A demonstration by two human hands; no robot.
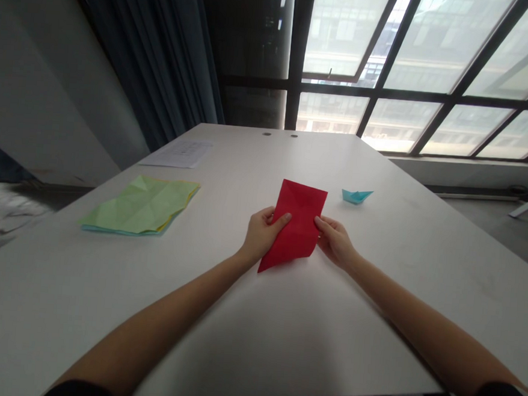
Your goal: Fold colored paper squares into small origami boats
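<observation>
A red sheet of paper, creased and partly folded, is held up just above the white table. My left hand grips its left edge, with the thumb lying across the front. On the opposite edge, my right hand pinches the paper between thumb and fingers. The fingers behind the sheet are partly hidden. A small blue folded paper boat rests on the table beyond my right hand.
On the left of the white table lies a stack of creased paper, light green on top with yellow and blue edges below. A printed sheet lies farther back. Two round holes are near the far edge, before the windows.
</observation>
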